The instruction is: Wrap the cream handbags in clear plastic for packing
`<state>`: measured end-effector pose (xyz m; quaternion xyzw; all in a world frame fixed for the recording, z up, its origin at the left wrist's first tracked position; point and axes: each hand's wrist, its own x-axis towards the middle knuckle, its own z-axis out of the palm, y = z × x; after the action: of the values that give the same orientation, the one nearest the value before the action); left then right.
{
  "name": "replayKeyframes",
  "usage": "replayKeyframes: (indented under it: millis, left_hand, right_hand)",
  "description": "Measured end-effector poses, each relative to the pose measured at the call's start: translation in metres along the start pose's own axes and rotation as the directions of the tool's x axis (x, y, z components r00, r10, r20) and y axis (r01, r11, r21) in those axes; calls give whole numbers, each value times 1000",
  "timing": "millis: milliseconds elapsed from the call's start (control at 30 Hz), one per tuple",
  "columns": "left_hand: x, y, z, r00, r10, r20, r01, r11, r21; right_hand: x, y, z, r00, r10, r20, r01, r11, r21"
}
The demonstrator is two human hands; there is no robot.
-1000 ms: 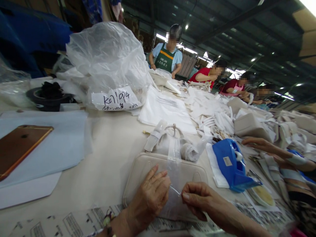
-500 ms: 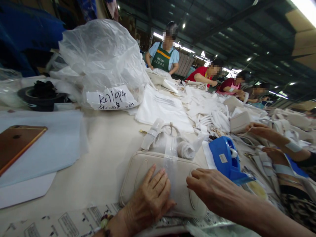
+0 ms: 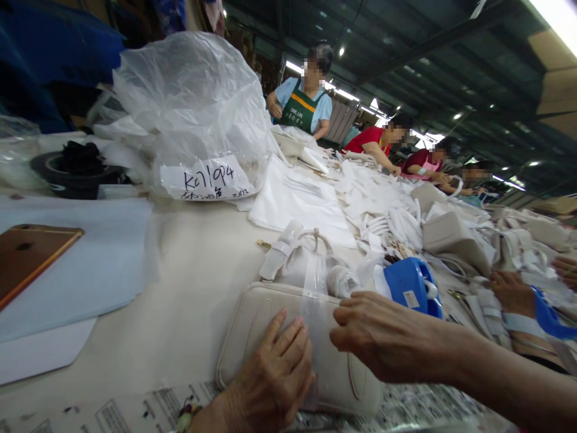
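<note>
A cream handbag (image 3: 246,325) lies on the table in front of me, with a clear plastic strip (image 3: 315,300) running over its middle. My left hand (image 3: 274,376) rests on the bag's near part, fingers stretched out beside the strip. Over the bag's right half, my right hand (image 3: 374,331) is closed in a pinch near the strip; what its fingertips hold, if anything, is hidden. Behind the bag's far edge sit its wrapped handle (image 3: 315,240) and a white wrapped roll (image 3: 340,279).
A blue plastic holder (image 3: 401,282), perhaps a tape dispenser, stands right of the bag. At left are a phone (image 3: 36,255) on paper sheets, a black tape roll (image 3: 76,180) and a large plastic bag (image 3: 193,114). A co-worker's hand (image 3: 511,291) works at right, among bag parts.
My right hand has shifted slightly left and up over the bag. My left hand stays on the bag. At right, the co-worker's hands have moved and the blue holder is partly covered by my arm.
</note>
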<state>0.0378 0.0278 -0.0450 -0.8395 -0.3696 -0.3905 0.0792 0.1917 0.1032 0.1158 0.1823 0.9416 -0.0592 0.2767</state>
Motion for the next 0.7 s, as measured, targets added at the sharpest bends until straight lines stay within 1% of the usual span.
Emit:
replayKeyframes:
  millis: [100,167,367,433,500,633,700]
  left_hand:
    - [-2,1,4,999,-22,-26,22,1000,-9]
    - [-3,2,5,999,-28,-37,27,1000,-6]
    - [-1,0,9,993,-5,-122,7,1000,15]
    - [-1,-1,11,990,-9,-139,12,1000,20]
    - [-1,-2,13,987,-3,-159,7,1000,28]
    - [-3,-2,19,978,-2,-208,5,1000,13]
    - [-3,-3,22,972,-5,-234,5,1000,1]
  right_hand:
    - [20,15,3,998,-1,-68,-8,992,-123]
    - [29,23,6,995,-14,-102,-3,985,-170]
    - [41,36,9,995,1,-104,-22,980,-198]
    - [44,39,8,996,16,-91,-32,983,-178]
    - [48,42,5,997,56,-47,-63,988,-141]
    - [57,53,0,976,212,43,-213,976,34]
    - [61,61,1,967,252,26,-253,963,97]
